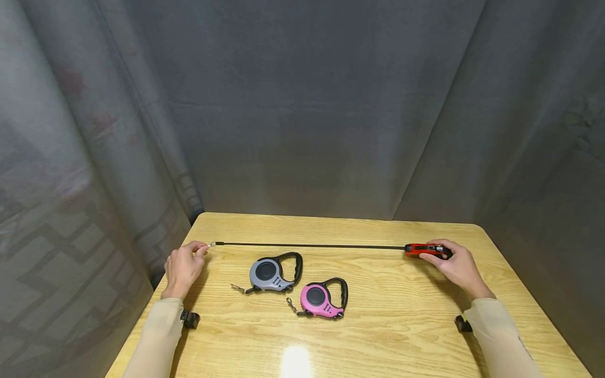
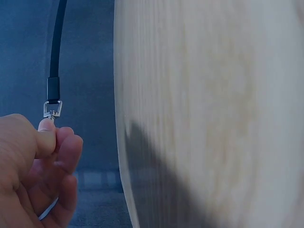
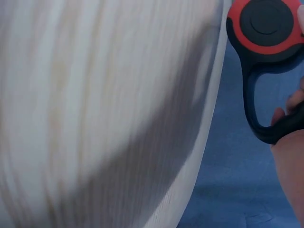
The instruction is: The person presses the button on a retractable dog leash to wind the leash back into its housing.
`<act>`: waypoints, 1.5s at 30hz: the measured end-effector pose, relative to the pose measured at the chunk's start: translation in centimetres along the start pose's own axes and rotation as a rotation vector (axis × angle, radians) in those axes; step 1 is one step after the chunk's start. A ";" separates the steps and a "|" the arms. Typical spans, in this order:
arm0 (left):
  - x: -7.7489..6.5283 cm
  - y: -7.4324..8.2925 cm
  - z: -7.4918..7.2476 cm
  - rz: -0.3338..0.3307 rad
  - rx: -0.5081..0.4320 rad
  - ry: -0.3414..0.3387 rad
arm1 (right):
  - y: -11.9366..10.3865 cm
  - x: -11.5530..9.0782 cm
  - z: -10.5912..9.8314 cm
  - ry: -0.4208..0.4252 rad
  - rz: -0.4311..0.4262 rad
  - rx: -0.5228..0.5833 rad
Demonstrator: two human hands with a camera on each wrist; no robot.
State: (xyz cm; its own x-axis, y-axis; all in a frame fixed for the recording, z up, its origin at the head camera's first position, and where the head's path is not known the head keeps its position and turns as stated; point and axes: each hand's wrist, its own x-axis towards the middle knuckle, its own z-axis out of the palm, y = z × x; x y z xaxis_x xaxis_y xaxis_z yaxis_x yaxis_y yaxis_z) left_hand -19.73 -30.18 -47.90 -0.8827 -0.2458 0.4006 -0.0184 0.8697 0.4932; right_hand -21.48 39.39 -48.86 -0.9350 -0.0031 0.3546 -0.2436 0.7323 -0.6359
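Note:
Thumb and fingers of my left hand [image 1: 183, 269] pinch the metal clip [image 2: 52, 110] at the end of a black leash strap [image 1: 307, 245]. The strap runs straight across the far part of the table to a red and black retractable leash [image 1: 423, 250]. My right hand [image 1: 457, 266] grips that leash's casing; its black loop handle [image 3: 249, 95] shows in the right wrist view. Between the hands, nearer the person, lie a grey retractable leash [image 1: 279, 284] and a pink retractable leash [image 1: 319, 310], each with a short clip at its left.
The wooden table [image 1: 387, 336] has rounded far corners. Grey curtains [image 1: 302, 115] hang behind it and along both sides. A small black device sits on each wrist. Light glares off the table's near middle.

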 end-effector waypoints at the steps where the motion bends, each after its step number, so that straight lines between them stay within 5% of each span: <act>1: 0.0 0.0 0.0 0.002 0.002 0.003 | -0.1 -0.1 0.0 0.005 -0.007 0.005; 45: -0.7 0.0 -0.8 -0.035 -0.022 0.008 | -2.8 -0.3 0.4 0.053 0.002 0.176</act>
State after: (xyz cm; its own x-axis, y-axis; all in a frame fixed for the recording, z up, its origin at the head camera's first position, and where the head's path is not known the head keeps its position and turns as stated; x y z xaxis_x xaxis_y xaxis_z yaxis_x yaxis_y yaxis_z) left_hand -18.74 -30.32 -47.57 -0.8777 -0.2797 0.3890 -0.0389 0.8508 0.5240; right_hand -20.66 37.09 -47.43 -0.9216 0.0375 0.3863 -0.2879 0.6014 -0.7453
